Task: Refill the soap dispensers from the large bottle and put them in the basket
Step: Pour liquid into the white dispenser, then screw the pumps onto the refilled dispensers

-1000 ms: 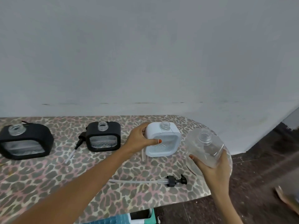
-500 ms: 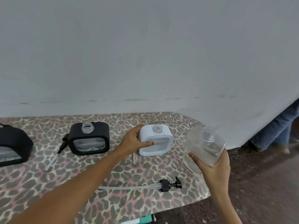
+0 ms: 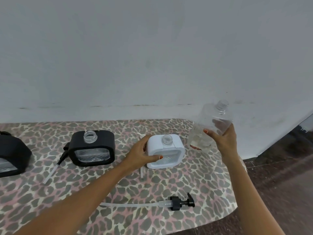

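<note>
left hand [image 3: 139, 154] fingers wrap the white dispenser [image 3: 166, 150]; right hand [image 3: 223, 140] fingers grip the clear bottle [image 3: 212, 122], raised

Table [image 3: 194, 180]: leopard-print cover.
Standing: cropped black dispenser [image 3: 11, 155], central black dispenser [image 3: 105, 138], white dispenser [image 3: 176, 146].
Lying: black pump [image 3: 181, 203] with tube, near the front edge.

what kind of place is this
Likely a plain home room set up as a work spot: a leopard-print covered table against a bare grey wall, a dark floor, the white dispenser and large bottle in hand.
</note>
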`<action>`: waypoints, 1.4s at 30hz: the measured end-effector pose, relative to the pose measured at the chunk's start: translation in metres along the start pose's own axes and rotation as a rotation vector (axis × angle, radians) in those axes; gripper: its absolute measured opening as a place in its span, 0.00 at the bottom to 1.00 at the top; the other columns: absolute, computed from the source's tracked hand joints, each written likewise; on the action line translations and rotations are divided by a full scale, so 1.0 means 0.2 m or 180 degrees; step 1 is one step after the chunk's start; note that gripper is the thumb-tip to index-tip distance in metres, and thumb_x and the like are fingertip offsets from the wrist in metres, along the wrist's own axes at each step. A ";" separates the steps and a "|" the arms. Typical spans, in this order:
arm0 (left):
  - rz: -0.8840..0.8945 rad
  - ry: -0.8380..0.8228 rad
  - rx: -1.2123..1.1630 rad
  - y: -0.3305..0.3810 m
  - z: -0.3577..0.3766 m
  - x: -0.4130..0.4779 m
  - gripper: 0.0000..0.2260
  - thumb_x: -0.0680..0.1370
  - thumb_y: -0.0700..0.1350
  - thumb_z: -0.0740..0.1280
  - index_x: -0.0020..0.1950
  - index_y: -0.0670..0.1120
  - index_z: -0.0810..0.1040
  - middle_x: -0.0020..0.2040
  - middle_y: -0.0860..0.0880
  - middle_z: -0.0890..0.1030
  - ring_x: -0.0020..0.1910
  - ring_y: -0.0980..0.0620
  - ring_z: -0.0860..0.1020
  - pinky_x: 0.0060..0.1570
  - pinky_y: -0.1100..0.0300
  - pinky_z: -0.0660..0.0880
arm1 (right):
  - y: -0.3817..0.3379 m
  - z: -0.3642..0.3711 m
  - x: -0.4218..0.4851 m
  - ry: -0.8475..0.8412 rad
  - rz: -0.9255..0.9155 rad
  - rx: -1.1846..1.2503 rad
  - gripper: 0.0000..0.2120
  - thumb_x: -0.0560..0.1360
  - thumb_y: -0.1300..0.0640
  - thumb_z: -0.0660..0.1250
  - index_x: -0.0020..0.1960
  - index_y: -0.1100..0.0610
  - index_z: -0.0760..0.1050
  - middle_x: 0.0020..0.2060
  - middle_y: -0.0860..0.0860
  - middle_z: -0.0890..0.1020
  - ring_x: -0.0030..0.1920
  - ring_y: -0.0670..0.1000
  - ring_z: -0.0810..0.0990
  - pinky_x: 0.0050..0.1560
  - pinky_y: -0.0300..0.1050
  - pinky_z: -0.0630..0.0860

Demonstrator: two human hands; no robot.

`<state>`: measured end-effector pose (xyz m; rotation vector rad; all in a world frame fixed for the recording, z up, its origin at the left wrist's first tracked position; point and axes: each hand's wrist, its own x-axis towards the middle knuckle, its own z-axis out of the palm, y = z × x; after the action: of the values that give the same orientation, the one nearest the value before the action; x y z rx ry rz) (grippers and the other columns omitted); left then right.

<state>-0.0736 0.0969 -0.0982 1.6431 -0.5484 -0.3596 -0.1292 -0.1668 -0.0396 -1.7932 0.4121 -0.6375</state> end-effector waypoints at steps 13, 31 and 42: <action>-0.0061 -0.0050 0.0134 -0.01 -0.01 0.01 0.26 0.60 0.54 0.74 0.55 0.57 0.71 0.54 0.53 0.77 0.55 0.54 0.77 0.55 0.54 0.77 | 0.06 0.04 0.09 -0.0962 0.0088 -0.0166 0.36 0.64 0.50 0.71 0.69 0.54 0.63 0.55 0.42 0.74 0.54 0.40 0.74 0.51 0.36 0.71; 0.0076 0.0065 0.0890 0.12 0.01 -0.05 0.39 0.67 0.45 0.75 0.71 0.49 0.56 0.69 0.51 0.63 0.67 0.55 0.62 0.66 0.59 0.62 | 0.04 0.05 -0.19 0.0524 0.0011 -0.0413 0.34 0.68 0.58 0.74 0.68 0.56 0.61 0.63 0.54 0.66 0.57 0.50 0.68 0.59 0.49 0.70; 0.0407 0.0302 0.1430 0.32 -0.15 -0.26 0.31 0.74 0.49 0.68 0.72 0.53 0.55 0.74 0.52 0.58 0.73 0.54 0.55 0.67 0.63 0.54 | -0.21 0.35 -0.55 0.0437 -0.0804 -0.0812 0.12 0.72 0.60 0.70 0.54 0.60 0.74 0.49 0.51 0.74 0.51 0.49 0.70 0.51 0.42 0.65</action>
<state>-0.1112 0.1444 -0.0354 2.0312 -0.6930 -0.0625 -0.1751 -0.0375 -0.0391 -2.0709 0.3748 -0.9220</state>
